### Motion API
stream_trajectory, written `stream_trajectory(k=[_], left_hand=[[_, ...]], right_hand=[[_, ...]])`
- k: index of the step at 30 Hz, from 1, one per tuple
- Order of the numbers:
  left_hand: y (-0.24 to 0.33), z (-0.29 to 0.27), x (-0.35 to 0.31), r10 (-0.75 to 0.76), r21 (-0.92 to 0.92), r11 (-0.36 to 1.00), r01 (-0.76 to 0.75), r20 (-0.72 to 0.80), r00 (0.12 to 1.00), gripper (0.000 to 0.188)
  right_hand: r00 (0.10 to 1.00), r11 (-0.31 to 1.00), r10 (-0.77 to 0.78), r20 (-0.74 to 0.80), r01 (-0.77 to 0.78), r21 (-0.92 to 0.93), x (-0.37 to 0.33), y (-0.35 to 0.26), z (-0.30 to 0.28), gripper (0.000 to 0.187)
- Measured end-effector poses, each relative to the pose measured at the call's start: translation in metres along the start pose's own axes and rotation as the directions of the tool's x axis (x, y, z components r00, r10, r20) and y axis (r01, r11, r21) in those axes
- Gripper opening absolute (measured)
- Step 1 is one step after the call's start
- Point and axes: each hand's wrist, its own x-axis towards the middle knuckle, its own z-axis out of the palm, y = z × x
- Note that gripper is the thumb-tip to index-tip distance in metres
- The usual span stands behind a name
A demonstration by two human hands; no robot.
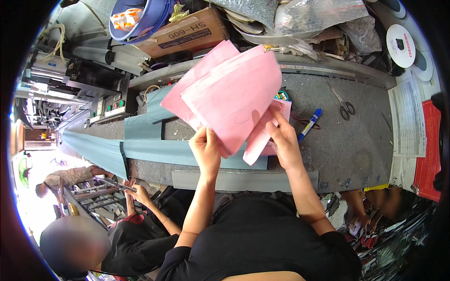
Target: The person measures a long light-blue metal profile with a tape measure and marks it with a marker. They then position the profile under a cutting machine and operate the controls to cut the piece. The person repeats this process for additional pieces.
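Observation:
A sheaf of pink paper sheets (pixel 234 89) is held up over the grey worktable, its upper sheets fanned and curling. My left hand (pixel 206 145) pinches the lower left edge between thumb and fingers. At the lower right, my right hand (pixel 284 139) grips the folded edge of the same sheets. Just right of that hand, a blue-capped marker (pixel 310 125) lies on the table. Part of a round teal object (pixel 282 95) shows behind the papers; the rest is hidden.
Scissors (pixel 344 104) lie to the right on the worktable (pixel 356 145). Long grey-green strips (pixel 159 152) stretch leftward. A cardboard box (pixel 185 35), a blue bucket (pixel 152 21) and plastic-wrapped items stand behind. Another person in black (pixel 140 243) sits at my left, holding a phone-like object.

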Motion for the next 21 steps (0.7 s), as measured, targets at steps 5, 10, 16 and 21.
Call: stream_trajectory(k=[5, 10, 16, 21], left_hand=[[0.003, 0.003, -0.006, 0.238, 0.184, 0.950, -0.253, 0.103, 0.966, 0.021], [-0.012, 0.016, -0.011, 0.320, 0.048, 0.946, -0.320, 0.021, 0.947, 0.060], [0.006, 0.004, 0.001, 0.273, 0.205, 0.940, -0.274, 0.033, 0.961, 0.057], [0.027, -0.002, 0.006, 0.471, 0.263, 0.857, -0.443, -0.051, 0.881, 0.046]], right_hand=[[0.984, 0.965, -0.069, 0.166, 0.108, -0.241, -0.018, 0.008, 0.007, 0.086], [0.982, 0.956, 0.066, 0.176, -0.113, 0.272, -0.020, 0.033, 0.021, 0.078], [0.977, 0.823, 0.215, 0.012, -0.188, 0.537, -0.026, 0.045, 0.007, 0.060], [0.952, 0.709, 0.298, 0.074, -0.273, 0.651, -0.003, 0.058, -0.006, 0.059]])
